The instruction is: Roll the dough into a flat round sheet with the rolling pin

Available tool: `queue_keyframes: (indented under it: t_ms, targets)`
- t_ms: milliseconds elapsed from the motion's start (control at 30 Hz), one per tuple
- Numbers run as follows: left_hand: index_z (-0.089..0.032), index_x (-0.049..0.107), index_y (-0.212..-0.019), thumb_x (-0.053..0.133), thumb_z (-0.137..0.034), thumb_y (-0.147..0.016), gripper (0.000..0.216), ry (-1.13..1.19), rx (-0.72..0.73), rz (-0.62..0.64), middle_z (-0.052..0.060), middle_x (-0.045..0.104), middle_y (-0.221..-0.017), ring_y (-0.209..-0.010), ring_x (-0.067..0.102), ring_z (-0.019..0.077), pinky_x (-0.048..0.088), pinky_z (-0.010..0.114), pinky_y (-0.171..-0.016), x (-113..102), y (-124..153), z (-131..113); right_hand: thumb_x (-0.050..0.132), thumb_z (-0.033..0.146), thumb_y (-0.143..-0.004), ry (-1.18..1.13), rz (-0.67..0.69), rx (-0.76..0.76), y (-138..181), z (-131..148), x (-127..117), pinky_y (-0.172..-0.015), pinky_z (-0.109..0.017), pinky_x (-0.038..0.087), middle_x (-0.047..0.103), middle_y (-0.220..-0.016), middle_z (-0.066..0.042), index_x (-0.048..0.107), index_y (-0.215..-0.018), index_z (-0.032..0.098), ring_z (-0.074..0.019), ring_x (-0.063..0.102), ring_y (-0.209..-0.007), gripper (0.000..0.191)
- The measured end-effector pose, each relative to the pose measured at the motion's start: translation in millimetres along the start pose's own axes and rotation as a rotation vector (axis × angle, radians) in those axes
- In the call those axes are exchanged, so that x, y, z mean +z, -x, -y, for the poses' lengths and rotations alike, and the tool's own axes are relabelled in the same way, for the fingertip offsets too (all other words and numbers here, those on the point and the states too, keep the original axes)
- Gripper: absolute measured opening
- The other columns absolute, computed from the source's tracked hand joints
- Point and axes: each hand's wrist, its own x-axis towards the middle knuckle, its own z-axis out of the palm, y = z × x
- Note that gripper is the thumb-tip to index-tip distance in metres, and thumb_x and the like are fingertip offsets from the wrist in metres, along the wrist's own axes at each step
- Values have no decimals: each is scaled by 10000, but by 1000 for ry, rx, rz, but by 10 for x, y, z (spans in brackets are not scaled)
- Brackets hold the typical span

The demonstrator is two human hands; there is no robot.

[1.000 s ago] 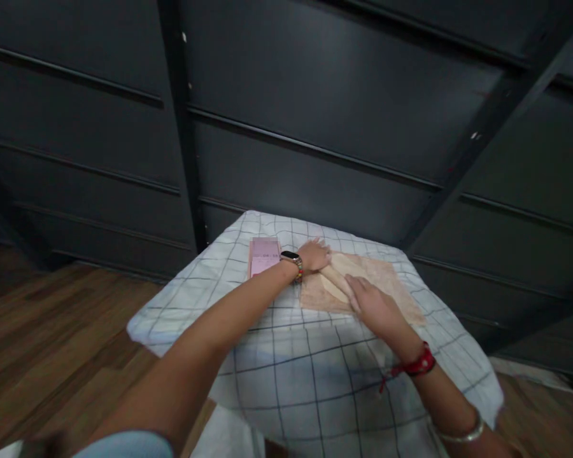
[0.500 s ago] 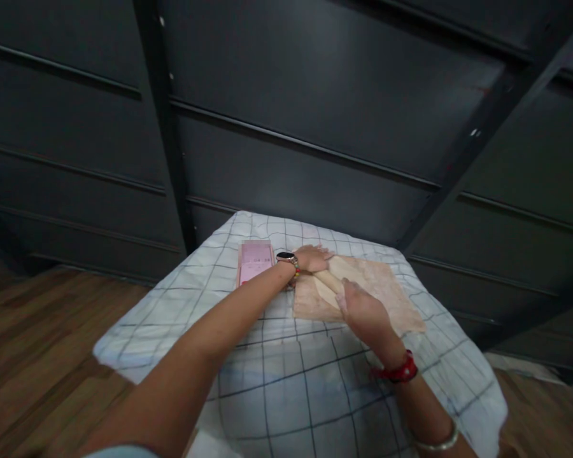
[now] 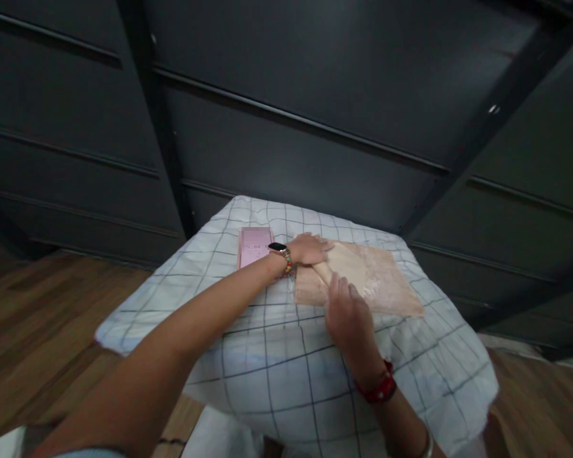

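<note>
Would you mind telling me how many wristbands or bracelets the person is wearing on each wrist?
4, possibly more hidden. Left wrist: a black watch and a beaded bracelet beside it. Right wrist: a red band, and a silver bangle lower on the forearm, partly cut off.

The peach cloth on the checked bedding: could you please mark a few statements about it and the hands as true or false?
1. Both hands rest on the peach cloth. True: left hand, right hand.
2. A pink booklet lies to the right of the cloth. False: it lies to its left, beside the left wrist.
3. The cloth lies on the wooden floor. False: it lies on the white checked bedding.
4. The left wrist wears a watch. True.
5. The right wrist wears a green band. False: the band is red.
</note>
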Motion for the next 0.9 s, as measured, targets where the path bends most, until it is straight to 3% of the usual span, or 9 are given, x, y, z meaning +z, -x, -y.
queue_keyframes:
  t_ms: [100,200,300,400,533,633,800,900]
  targets:
    - [-219,421,-1397,342,-325,-909,506,-27,1,-20,48,418,-1445,-1290,411,234,312,363,-1015,32,42,9,310,59,-875,-26,-42,-36,53,86,24,-889,-428,484,576,-1213,-244,481,-1310,21,-286,553,-1085,469]
    - [-196,447,-1380,339,-312,-916,490,-34,-11,-96,41,432,-1438,-1312,385,228,292,343,-1040,77,113,7,341,33,-869,-53,32,-51,28,69,-59,-864,-354,506,590,-1209,-216,507,-1294,64,-243,588,-1056,457]
    - [-176,471,-1354,323,-266,-921,466,-24,-12,-203,51,470,-1409,-1311,384,218,305,344,-1039,107,145,-16,406,50,-857,-132,174,-62,-78,-117,-207,-787,-293,522,621,-1150,-158,511,-1292,117,-203,629,-948,452]
    - [-178,479,-1340,318,-230,-919,453,4,-9,-240,67,496,-1383,-1269,437,202,340,337,-1019,83,94,-48,448,99,-849,-228,253,-76,-239,-450,-283,-844,-312,497,630,-1132,-144,510,-1290,108,-216,609,-1005,446]
    - [-194,465,-1359,364,-251,-904,469,59,-34,-141,76,473,-1404,-1285,427,213,337,330,-1030,15,-73,-47,409,218,-912,-413,288,-176,-453,-887,-164,-958,-343,430,619,-1202,-138,531,-1276,107,-215,568,-1105,399]
    - [-196,404,-1414,373,-271,-890,530,115,-31,-52,64,404,-1456,-1342,349,215,298,325,-1061,-2,-218,-2,324,381,-962,-517,316,-178,-584,-1056,23,-1013,-382,386,577,-1290,-136,527,-1297,127,-224,523,-1186,467]
    - [-194,340,-1452,413,-320,-840,629,180,-80,1,64,379,-1466,-1342,347,221,314,333,-1049,6,-411,76,198,445,-976,-501,351,-70,-674,-1049,182,-1095,-409,292,466,-1409,-138,468,-1362,109,-229,380,-1329,579]
    - [-224,383,-1431,444,-345,-814,632,203,-69,34,53,411,-1450,-1302,404,238,344,334,-1020,-16,-431,83,192,410,-984,-491,338,-106,-609,-943,135,-1084,-404,320,495,-1383,-137,478,-1353,114,-230,418,-1301,554]
